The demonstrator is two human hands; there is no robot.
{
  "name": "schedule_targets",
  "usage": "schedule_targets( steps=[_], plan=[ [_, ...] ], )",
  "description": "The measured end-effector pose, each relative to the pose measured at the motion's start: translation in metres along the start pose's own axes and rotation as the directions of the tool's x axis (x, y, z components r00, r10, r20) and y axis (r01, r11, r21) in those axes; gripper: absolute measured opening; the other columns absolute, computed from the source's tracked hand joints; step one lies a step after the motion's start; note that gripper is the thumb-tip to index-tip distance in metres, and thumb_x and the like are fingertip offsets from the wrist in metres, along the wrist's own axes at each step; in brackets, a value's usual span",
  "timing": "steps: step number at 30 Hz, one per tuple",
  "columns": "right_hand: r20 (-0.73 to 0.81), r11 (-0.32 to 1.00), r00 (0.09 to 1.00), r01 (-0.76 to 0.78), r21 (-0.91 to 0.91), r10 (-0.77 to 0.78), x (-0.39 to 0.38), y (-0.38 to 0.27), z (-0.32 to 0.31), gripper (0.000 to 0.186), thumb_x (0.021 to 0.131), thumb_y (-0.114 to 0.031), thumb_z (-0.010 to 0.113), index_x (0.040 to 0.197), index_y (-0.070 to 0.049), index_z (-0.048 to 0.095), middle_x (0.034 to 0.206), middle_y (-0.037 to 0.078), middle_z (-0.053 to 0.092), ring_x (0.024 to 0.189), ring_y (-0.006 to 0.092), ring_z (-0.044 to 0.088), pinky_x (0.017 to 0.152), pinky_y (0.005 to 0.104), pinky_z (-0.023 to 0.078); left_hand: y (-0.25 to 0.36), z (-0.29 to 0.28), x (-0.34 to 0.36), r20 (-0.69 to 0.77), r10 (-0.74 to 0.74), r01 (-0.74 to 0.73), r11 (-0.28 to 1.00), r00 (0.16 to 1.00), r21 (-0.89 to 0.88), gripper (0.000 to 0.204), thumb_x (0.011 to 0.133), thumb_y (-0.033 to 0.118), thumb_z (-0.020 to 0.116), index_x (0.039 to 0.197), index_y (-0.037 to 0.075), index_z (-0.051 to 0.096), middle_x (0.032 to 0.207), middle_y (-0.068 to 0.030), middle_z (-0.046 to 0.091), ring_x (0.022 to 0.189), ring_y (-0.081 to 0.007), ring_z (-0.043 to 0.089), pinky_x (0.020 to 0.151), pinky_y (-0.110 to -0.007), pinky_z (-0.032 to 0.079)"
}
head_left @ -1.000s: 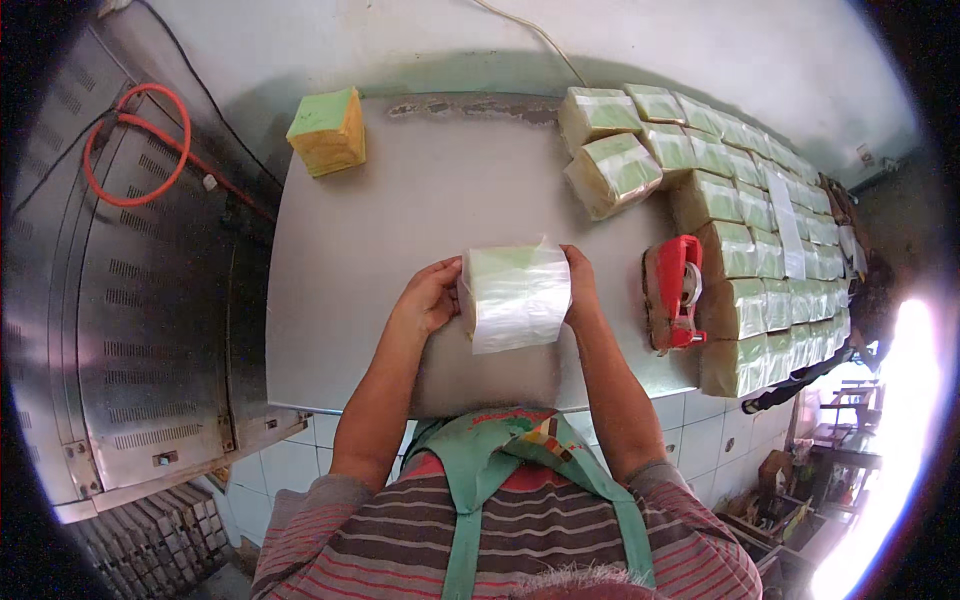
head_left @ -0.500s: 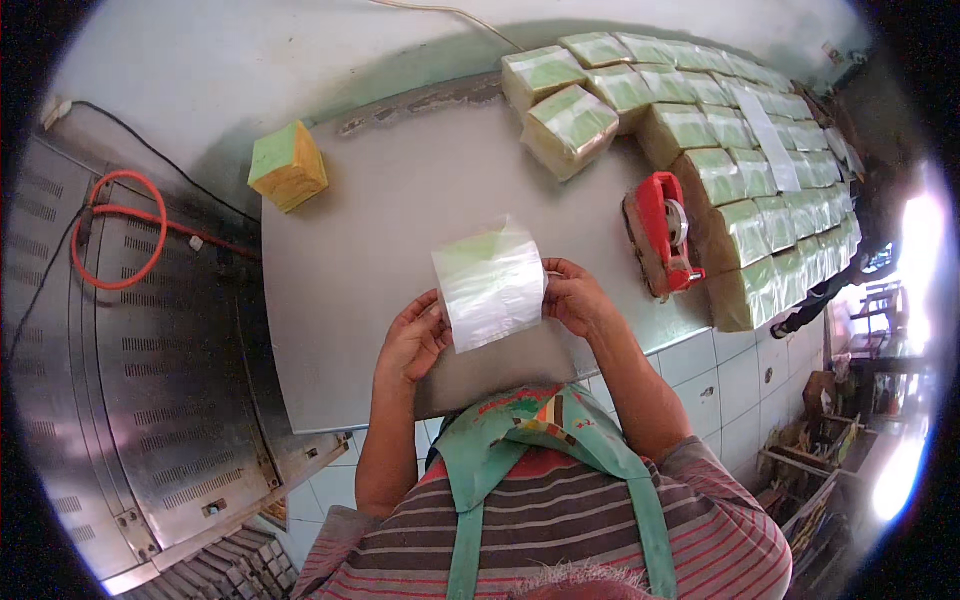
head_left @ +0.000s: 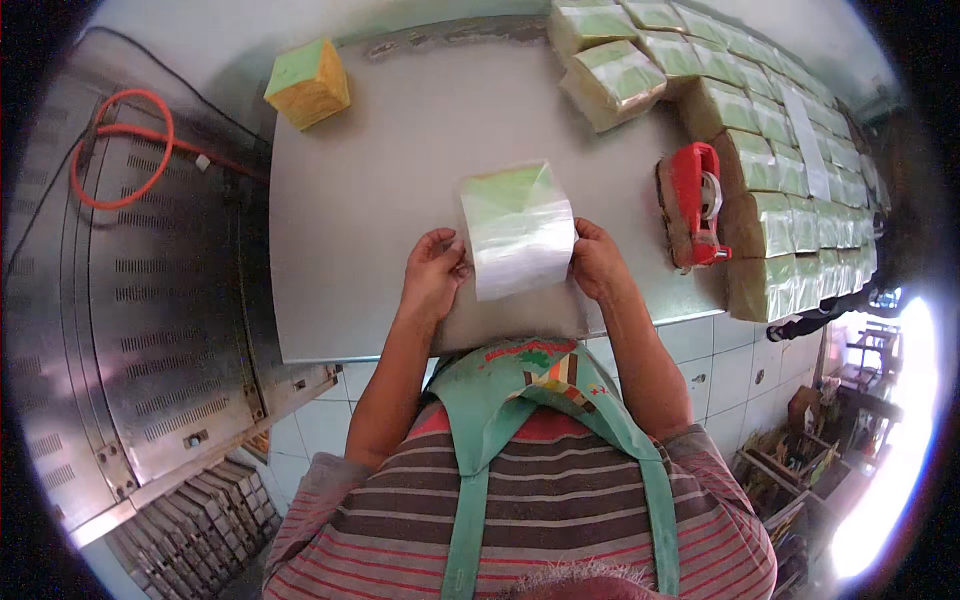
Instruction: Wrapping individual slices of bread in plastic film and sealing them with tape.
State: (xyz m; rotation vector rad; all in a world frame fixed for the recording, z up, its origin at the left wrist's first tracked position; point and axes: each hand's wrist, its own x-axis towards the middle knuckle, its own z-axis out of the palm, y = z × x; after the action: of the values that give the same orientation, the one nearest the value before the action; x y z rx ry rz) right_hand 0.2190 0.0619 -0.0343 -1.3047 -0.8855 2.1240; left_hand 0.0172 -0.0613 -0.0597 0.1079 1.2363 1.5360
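Note:
A block-shaped package [head_left: 518, 232] with a pale green top, wrapped in shiny clear plastic, sits before me near the table's front edge. My left hand [head_left: 437, 270] is at its left side, fingers curled and pinched at the edge of the plastic. On the opposite side my right hand [head_left: 598, 260] has its thumb and fingers closed on the wrap's edge. Fingertips of both hands are partly hidden against the package. A red tape dispenser [head_left: 690, 205] with a roll of tape stands to the right of my right hand.
Rows of similar wrapped packages [head_left: 765, 165] fill the table's right side; one package [head_left: 615, 82] sits slightly apart. A yellow block with a green top [head_left: 308, 85] is at the back left of the grey table [head_left: 380, 190]. Metal cabinets [head_left: 170, 270] with a red hose [head_left: 122, 95] stand left.
My view has shifted, so the table and its contents appear higher and farther right. Both hands stay at the package's sides.

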Motion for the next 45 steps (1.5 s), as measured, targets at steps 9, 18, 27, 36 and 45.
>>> schedule_targets(
  steps=[9,18,27,36,45],
  plan=[
    [0.246,0.98,0.968,-0.102,0.168,0.059,-0.021,-0.004,-0.028,0.019,0.088,-0.006,0.057,0.105,0.003,0.057,0.09,0.007,0.063,0.07,0.0118,0.058,0.054,0.0225,0.043,0.001,0.001,-0.008,0.096,-0.038,0.033,0.998,0.995,0.054,0.012,0.088,0.001,0.057,0.1,0.004,0.059,0.089,-0.0029,0.062,0.075,-0.0117,0.058,0.065,-0.026,0.048],
    [0.134,0.995,0.991,0.001,-0.098,0.013,-0.018,0.005,-0.025,0.018,0.087,-0.014,0.059,0.096,0.001,0.061,0.078,0.005,0.062,0.064,0.0128,0.057,0.053,0.0251,0.043,0.006,0.006,-0.025,0.067,0.023,-0.035,0.982,0.997,0.186,0.019,0.088,-0.001,0.056,0.107,-0.001,0.058,0.094,-0.0056,0.063,0.081,-0.0135,0.06,0.071,-0.027,0.051],
    [0.003,0.603,0.933,0.236,-0.762,-0.361,-0.002,0.031,-0.024,0.028,0.077,-0.013,0.066,0.101,0.002,0.064,0.082,0.008,0.067,0.064,0.0127,0.059,0.055,0.0269,0.045,0.001,0.012,-0.02,0.024,0.238,-0.23,0.901,0.971,0.367,0.02,0.087,-0.004,0.054,0.106,-0.005,0.06,0.093,-0.0063,0.064,0.08,-0.0129,0.06,0.075,-0.027,0.051],
    [0.116,0.482,0.928,0.287,-0.828,-0.353,0.005,0.013,-0.035,0.036,0.076,-0.027,0.065,0.097,0.002,0.066,0.097,0.022,0.067,0.089,0.0329,0.066,0.078,0.0403,0.051,0.009,0.019,0.0,0.108,0.293,-0.272,0.605,0.95,0.749,0.021,0.083,0.003,0.057,0.102,-0.004,0.063,0.09,-0.0104,0.067,0.081,-0.0165,0.062,0.075,-0.029,0.05],
    [0.089,0.71,0.98,0.191,-0.678,-0.179,-0.003,-0.002,-0.012,0.035,0.08,-0.03,0.061,0.101,-0.002,0.066,0.093,0.014,0.068,0.084,0.0242,0.064,0.078,0.0365,0.05,0.023,0.016,-0.013,0.086,0.214,-0.227,0.816,0.973,0.532,0.021,0.083,0.001,0.062,0.103,-0.006,0.059,0.096,-0.0118,0.066,0.091,-0.0197,0.062,0.081,-0.033,0.051]
  ],
)
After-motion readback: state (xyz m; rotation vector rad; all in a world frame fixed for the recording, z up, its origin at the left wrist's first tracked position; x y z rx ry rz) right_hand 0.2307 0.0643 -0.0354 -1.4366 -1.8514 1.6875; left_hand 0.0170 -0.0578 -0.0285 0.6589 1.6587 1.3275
